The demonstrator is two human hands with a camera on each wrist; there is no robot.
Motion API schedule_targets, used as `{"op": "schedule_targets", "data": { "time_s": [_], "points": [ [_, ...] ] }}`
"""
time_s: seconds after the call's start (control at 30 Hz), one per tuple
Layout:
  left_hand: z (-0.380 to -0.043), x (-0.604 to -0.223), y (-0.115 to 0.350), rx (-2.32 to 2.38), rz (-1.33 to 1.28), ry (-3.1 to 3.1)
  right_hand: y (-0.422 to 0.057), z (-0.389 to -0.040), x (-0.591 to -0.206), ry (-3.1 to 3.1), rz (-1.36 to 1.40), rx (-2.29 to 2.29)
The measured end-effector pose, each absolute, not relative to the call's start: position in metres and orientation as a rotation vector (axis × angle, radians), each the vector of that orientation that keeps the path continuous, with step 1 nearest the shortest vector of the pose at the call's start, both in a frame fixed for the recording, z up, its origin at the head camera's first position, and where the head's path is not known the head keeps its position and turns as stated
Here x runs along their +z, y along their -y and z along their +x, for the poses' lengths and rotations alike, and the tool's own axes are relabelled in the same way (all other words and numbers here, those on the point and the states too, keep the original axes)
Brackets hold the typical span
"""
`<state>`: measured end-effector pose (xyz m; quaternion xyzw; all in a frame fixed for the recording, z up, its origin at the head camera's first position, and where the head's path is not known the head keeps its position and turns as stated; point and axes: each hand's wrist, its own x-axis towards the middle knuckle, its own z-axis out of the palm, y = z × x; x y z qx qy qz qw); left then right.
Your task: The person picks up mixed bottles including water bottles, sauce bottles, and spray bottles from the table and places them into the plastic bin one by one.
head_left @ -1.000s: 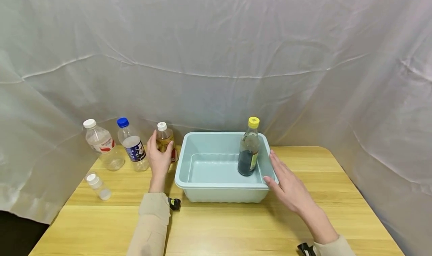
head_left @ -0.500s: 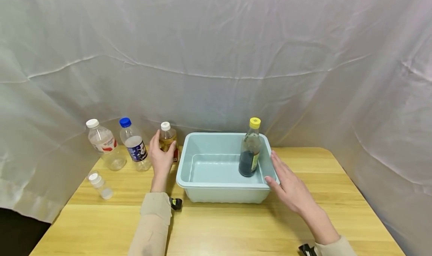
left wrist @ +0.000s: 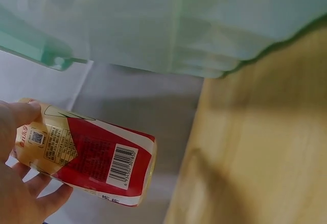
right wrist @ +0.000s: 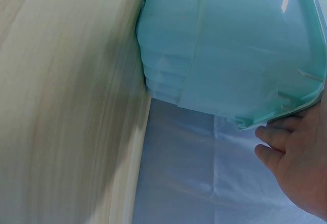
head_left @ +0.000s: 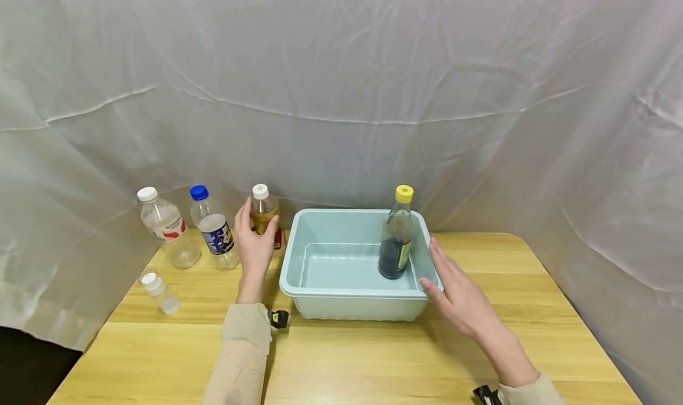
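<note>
My left hand (head_left: pixel 255 248) grips a drink bottle (head_left: pixel 264 220) with amber liquid and a white cap, just left of the bin. In the left wrist view the bottle's red and cream label (left wrist: pixel 92 152) shows a barcode, with the thumb on one side and fingers on the other. A light blue plastic bin (head_left: pixel 354 295) stands in the middle of the table. My right hand (head_left: pixel 464 298) rests along its right rim, fingers straight and thumb over the edge. Inside the bin, toward the right, a yellow-capped glass bottle (head_left: pixel 396 245) of dark liquid stands upright.
To the left stand a white-capped clear bottle (head_left: pixel 173 233) and a blue-capped bottle (head_left: pixel 216 236) with a dark blue label. Nearer the front is a small clear bottle (head_left: pixel 160 292) with a white cap. A grey curtain (head_left: pixel 341 96) hangs behind the wooden table (head_left: pixel 341 363).
My left hand has closed in on the drink bottle and raised it slightly. The right hand stays on the bin's rim.
</note>
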<state>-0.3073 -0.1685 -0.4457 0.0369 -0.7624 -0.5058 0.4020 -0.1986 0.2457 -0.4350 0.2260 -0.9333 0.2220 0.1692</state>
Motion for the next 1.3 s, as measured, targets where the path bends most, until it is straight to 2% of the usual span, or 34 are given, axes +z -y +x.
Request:
{"op": "schedule_targets", "data": {
  "time_s": [1.3],
  "points": [
    [-0.251,-0.364,0.153,-1.221,-0.153,1.661,-0.245,-0.199,-0.433,2.683,0.635,0.667]
  ]
}}
